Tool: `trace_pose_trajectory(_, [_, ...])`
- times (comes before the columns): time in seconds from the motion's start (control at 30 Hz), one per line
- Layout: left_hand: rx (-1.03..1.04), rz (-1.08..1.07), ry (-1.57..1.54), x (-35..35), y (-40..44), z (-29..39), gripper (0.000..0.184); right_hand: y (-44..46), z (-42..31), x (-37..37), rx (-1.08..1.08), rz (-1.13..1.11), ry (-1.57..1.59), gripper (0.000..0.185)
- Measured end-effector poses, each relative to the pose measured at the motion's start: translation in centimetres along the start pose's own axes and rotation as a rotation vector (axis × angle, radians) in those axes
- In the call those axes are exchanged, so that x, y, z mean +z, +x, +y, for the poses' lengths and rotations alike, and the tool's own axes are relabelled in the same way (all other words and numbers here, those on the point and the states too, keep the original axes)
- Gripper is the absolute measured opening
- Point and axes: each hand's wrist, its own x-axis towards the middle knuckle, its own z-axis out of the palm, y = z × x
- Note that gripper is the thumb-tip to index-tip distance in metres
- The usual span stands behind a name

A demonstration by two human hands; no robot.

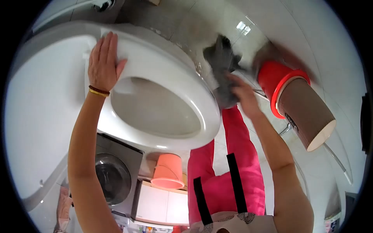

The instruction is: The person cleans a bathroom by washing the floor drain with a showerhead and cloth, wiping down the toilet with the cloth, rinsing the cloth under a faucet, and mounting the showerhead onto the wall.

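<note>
My left hand (104, 62) lies flat on the white toilet seat (155, 58) near its hinge, fingers stretched out, with a bracelet at the wrist. The toilet lid (46, 101) is raised at the left, and the bowl (155, 106) shows inside the seat. On the other side of the toilet's front end, my right hand (244, 93) is closed at the edge of a dark grey cloth (221, 58). Motion blurs both the cloth and the fingers. The cloth hangs or lies beside the toilet rim, over the tiled floor.
At the right stand a red bucket (272, 77) and a brown bin (305, 108) set against it, with a hose (338, 163) nearby. A pink bucket (168, 171), a washing machine (112, 178) and a white cabinet (155, 204) are at the lower left.
</note>
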Motion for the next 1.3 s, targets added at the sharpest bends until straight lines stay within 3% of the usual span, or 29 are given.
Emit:
trace_pose_trajectory(0.03, [0.014, 0.009, 0.005, 0.4, 0.2, -0.4, 0.054, 1.6, 1.5, 1.1, 0.056, -0.144, -0.162, 0.047])
trace_pose_trajectory(0.2, [0.070, -0.028, -0.026, 0.3, 0.9, 0.0, 0.059, 8.1, 0.9, 2.6, 0.151, -0.319, 0.108, 0.052])
trace_pose_trajectory(0.27, [0.062, -0.077, 0.002, 0.4, 1.0, 0.0, 0.061, 12.7, -1.1, 4.2, 0.124, -0.447, -0.059, 0.051])
trace_pose_trajectory(0.4, [0.069, -0.074, 0.004, 0.5, 1.0, -0.1, 0.062, 24.6, -3.0, 11.8, -0.552, -0.568, -0.340, 0.048])
trace_pose_trajectory(0.5, [0.079, -0.069, 0.024, 0.7, 0.8, -0.2, 0.062, 32.3, -0.4, 15.0, -0.654, -0.610, -0.389, 0.050])
trace_pose_trajectory(0.57, [0.086, -0.065, 0.018, 0.8, 0.8, -0.3, 0.062, 33.6, 3.7, 14.6, -0.300, -0.520, -0.488, 0.053])
trace_pose_trajectory(0.63, [0.088, -0.055, 0.009, 1.2, 1.0, 0.0, 0.062, 30.9, 9.1, 10.7, -0.362, -0.342, -0.507, 0.054])
trace_pose_trajectory(0.77, [0.095, -0.012, 0.006, 1.0, 1.2, 0.2, 0.061, 24.2, 18.0, 4.0, 0.026, -0.163, -0.542, 0.059])
trace_pose_trajectory(0.83, [0.077, -0.046, 0.036, 1.1, 1.1, 0.3, 0.062, 20.7, 24.7, 1.8, 0.115, -0.053, -0.474, 0.059])
trace_pose_trajectory(0.9, [0.086, -0.048, 0.037, 1.0, 1.1, 0.2, 0.063, 16.2, 23.6, 2.6, 0.262, 0.043, -0.056, 0.058])
trace_pose_trajectory(1.03, [0.080, -0.033, 0.037, 1.6, 0.9, 0.2, 0.064, 16.5, 24.2, 4.4, 0.346, 0.265, 0.007, 0.054])
trace_pose_trajectory(1.1, [0.085, -0.043, 0.046, 1.4, 0.8, 0.1, 0.064, 17.4, 20.6, 3.7, 0.154, -0.011, 0.070, 0.050])
trace_pose_trajectory(1.17, [0.074, -0.034, 0.050, 1.6, 0.9, 0.4, 0.064, 18.5, 9.9, 5.0, 0.002, -0.277, -0.087, 0.050])
trace_pose_trajectory(1.23, [0.089, -0.022, 0.037, 1.4, 1.0, 0.3, 0.064, 22.6, 6.0, 6.7, -0.114, -0.433, -0.022, 0.049])
trace_pose_trajectory(1.3, [0.089, -0.031, 0.045, 1.4, 1.1, 0.1, 0.064, 26.1, 1.8, 9.8, -0.229, -0.507, -0.154, 0.047])
